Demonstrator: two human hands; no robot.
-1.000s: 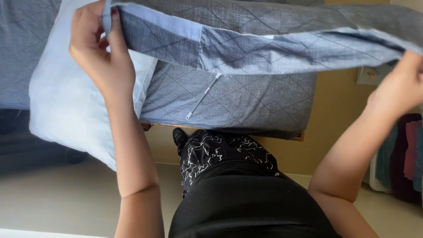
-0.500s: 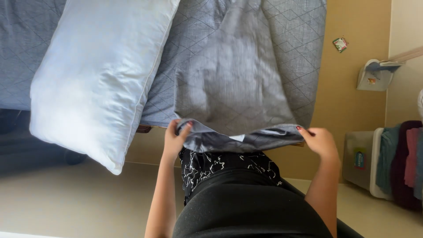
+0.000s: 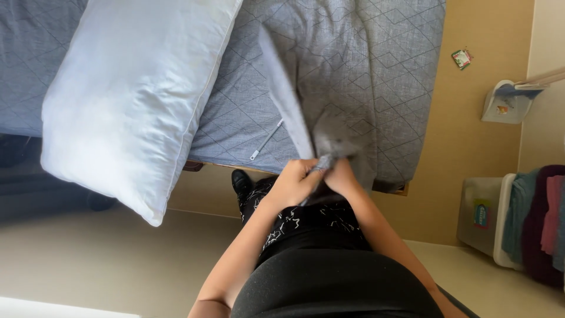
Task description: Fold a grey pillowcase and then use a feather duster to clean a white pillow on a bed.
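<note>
Two hands pinch a grey pillowcase together at the bed's edge.

Both the left hand and the right hand are clenched on the same bunched end of the grey pillowcase, knuckles touching, so the cloth is gathered into one tight grip just above the person's lap. From that grip the pillowcase runs away across the quilted grey bedspread, one pale folded edge standing up in a ridge. It looks thin, soft and light: it will sag and slide rather than hold a shape, and is best held by its corners or hem. Beside the grip, toward the left hand's side, lies a bare white pillow; past the right hand, well apart, stands a laundry bin.
</note>
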